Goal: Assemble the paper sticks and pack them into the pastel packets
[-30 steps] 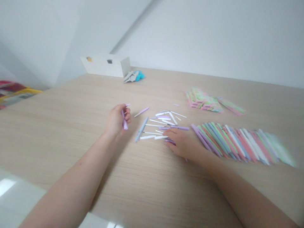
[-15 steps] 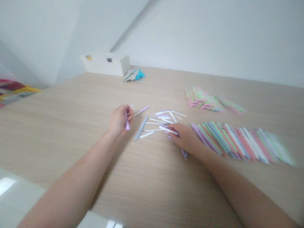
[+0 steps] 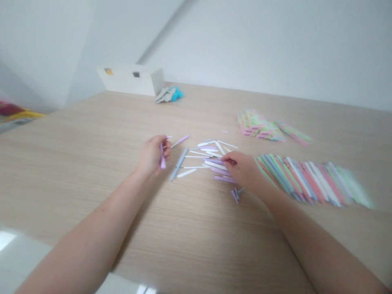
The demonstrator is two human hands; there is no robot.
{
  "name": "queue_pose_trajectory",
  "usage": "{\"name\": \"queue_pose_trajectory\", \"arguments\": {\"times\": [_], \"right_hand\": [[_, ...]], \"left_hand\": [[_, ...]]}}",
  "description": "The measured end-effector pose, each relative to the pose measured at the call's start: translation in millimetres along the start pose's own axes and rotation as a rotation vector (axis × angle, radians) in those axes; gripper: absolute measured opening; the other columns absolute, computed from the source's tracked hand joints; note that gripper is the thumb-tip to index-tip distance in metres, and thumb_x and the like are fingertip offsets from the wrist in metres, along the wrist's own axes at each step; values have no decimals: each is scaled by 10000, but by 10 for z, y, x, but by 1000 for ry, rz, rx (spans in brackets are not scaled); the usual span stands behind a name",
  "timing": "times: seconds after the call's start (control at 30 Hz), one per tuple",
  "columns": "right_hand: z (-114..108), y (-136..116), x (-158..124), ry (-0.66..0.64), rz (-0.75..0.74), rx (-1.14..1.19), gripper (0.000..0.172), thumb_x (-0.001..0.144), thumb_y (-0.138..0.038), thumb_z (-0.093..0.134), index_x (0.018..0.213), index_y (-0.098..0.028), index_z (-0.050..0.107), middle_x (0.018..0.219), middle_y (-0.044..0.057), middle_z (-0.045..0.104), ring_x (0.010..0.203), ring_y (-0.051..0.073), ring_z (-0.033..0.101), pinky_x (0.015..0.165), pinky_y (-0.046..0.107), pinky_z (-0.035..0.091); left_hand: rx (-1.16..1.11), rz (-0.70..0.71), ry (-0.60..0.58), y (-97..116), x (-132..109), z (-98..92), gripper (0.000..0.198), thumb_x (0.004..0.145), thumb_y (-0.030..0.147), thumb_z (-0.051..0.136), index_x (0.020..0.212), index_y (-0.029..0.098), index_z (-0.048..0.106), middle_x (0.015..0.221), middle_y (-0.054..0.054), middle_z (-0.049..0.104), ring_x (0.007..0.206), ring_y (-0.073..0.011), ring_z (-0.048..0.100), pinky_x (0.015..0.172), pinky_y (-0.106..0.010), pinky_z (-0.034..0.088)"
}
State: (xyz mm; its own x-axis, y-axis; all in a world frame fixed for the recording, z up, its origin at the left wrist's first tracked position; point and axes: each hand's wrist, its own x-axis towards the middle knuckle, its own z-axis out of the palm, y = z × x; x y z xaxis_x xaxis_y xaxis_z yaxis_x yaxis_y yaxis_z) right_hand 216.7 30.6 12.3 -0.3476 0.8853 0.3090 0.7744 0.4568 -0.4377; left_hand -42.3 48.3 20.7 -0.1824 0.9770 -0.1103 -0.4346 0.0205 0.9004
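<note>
Left hand [image 3: 151,155]: fingers curled closed around a lilac stick [image 3: 163,157], which pokes out below the fist; a thin tip shows above it. Right hand [image 3: 241,169]: fingers pressed together and bent down at the near edge of a loose heap of white and lilac sticks [image 3: 211,157], touching the sticks; whether they pinch one cannot be told. Just below that hand lies a small cluster of lilac and blue sticks [image 3: 235,195]. Between the hands: one blue-grey stick [image 3: 179,163] and one pale lilac stick [image 3: 180,141], both on the oak-look table [image 3: 76,163]. To the right: a fanned row of pastel sticks [image 3: 309,181], its far end blurred. Beyond it: a stacked pile of pink and green strips [image 3: 259,126]. Farthest: a white box [image 3: 130,80], closed as far as can be seen, with two small marks too small to read, beside a crumpled grey and blue cloth [image 3: 168,94].
</note>
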Motion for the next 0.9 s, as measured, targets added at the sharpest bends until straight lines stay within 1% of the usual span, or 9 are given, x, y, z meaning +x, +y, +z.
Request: {"name": "queue_pose_trajectory", "arguments": {"times": [0.07, 0.17, 0.3, 0.43, 0.53, 0.63, 0.8, 0.87, 0.9], "right_hand": [[-83, -42, -3, -111, 30, 2, 187, 753, -132, 535, 838, -163, 699, 785, 33, 702, 719, 155, 613, 671, 248, 440], [-171, -108, -26, -295, 0, -16, 170, 728, -133, 559, 779, -176, 716, 731, 18, 702, 675, 147, 610, 621, 233, 411], [-232, -194, -75, -420, -33, -48, 159, 702, -121, 582, 750, -183, 720, 720, 14, 702, 672, 145, 607, 617, 229, 401], [-258, -269, -128, -579, -34, -27, 99, 667, -124, 622, 703, -179, 697, 675, 3, 685, 643, 139, 597, 579, 216, 389], [-219, -286, -161, -589, -27, -44, 58, 667, -140, 636, 673, -179, 679, 653, 8, 673, 629, 144, 588, 563, 219, 383], [-150, -272, -183, -571, -39, -61, 107, 682, -107, 590, 654, -180, 664, 634, 12, 663, 615, 142, 584, 565, 220, 383], [-88, -249, -208, -508, -120, -112, 135, 687, -97, 537, 628, -174, 629, 650, 28, 657, 623, 144, 575, 595, 237, 371], [-86, -245, -205, -496, -128, -121, 142, 696, -101, 522, 607, -171, 607, 626, 27, 640, 593, 135, 554, 573, 237, 355], [-87, -245, -199, -487, -122, -118, 145, 702, -103, 516, 602, -170, 597, 612, 24, 630, 577, 130, 543, 562, 236, 347]], "left_hand": [[6, -5, 0, -3, -3, 4, 61, 738, 168, 516, 707, 165, 463, 546, 36, 485, 329, -46, 314, 299, -174, 196], [14, -5, 2, -4, -9, 12, 58, 742, 166, 511, 708, 164, 464, 545, 37, 483, 330, -46, 310, 298, -174, 198], [27, 2, -6, -3, -16, 15, 68, 757, 158, 486, 694, 162, 459, 545, 32, 478, 332, -49, 304, 292, -176, 200], [34, 13, -31, -23, -17, 4, 62, 752, 163, 494, 697, 159, 467, 553, 30, 478, 340, -50, 318, 294, -175, 214], [43, 11, -40, -42, -23, 11, 56, 749, 167, 498, 702, 159, 469, 549, 35, 475, 339, -51, 320, 294, -174, 219], [46, 4, -37, -46, -36, 35, 67, 745, 168, 503, 692, 163, 462, 541, 37, 475, 332, -52, 319, 290, -176, 214], [48, -4, -32, -40, -67, 81, 78, 754, 163, 498, 681, 160, 471, 531, 34, 475, 318, -52, 323, 285, -174, 207], [56, -3, -57, -55, -91, 101, 96, 759, 168, 500, 666, 157, 476, 533, 28, 485, 316, -48, 327, 283, -172, 211], [67, -12, -92, -70, -106, 112, 112, 760, 173, 504, 654, 155, 477, 534, 24, 492, 314, -45, 328, 283, -170, 214]]}}
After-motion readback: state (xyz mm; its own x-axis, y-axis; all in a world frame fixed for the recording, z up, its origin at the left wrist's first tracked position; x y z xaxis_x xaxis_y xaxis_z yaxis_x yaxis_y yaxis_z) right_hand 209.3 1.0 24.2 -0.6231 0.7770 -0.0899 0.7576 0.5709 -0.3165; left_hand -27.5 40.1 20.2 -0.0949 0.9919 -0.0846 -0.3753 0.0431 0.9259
